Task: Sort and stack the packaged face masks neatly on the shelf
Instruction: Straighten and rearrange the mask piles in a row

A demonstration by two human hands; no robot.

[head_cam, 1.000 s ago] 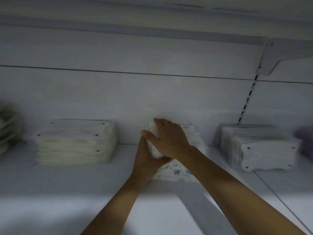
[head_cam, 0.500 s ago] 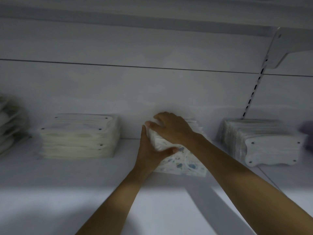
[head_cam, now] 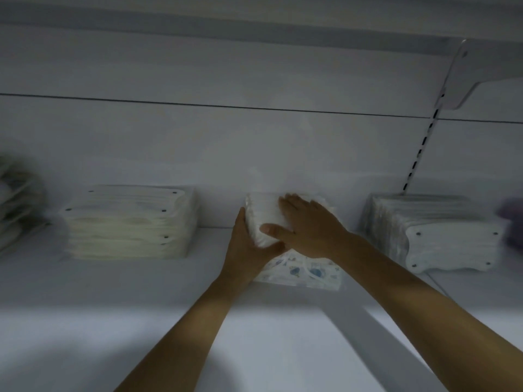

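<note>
A bundle of white packaged masks (head_cam: 261, 219) sits at the middle back of the white shelf (head_cam: 141, 292), on top of patterned mask packs (head_cam: 302, 273) with blue prints. My left hand (head_cam: 246, 250) holds the bundle's left side and front corner, thumb underneath. My right hand (head_cam: 308, 227) lies over the bundle's top and right side, thumb across its front face. Both hands grip the same bundle.
A cream stack of mask packs (head_cam: 130, 222) lies to the left, a pale blue-white stack (head_cam: 433, 236) to the right. More packs (head_cam: 14, 205) sit at the far left edge, something purple (head_cam: 512, 224) at the far right. A shelf bracket (head_cam: 467, 72) hangs upper right.
Both hands stayed on the white bundle and shifted it slightly; my right hand slid further over its top and right side, exposing more of the bundle's white front.
</note>
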